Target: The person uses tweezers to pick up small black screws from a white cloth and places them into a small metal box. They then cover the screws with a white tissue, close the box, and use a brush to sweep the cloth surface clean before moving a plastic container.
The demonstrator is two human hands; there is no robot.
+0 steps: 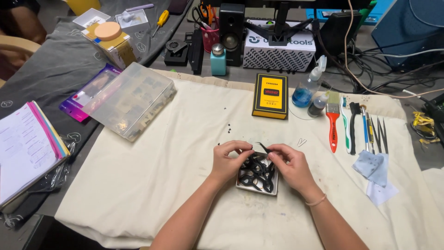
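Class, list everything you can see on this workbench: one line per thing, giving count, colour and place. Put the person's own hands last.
Small tray: one, white, cloth centre, holding black parts.
Cloth: one, cream, covering the bench.
Parts box: one, clear, upper left.
Flat box: one, yellow and black, top centre.
Brush: one, red handle, right.
Wipes: a few, pale blue, right.
Notebook: one, white pages, far left.
Left hand: on the tray's parts.
Right hand: pinching a black piece.
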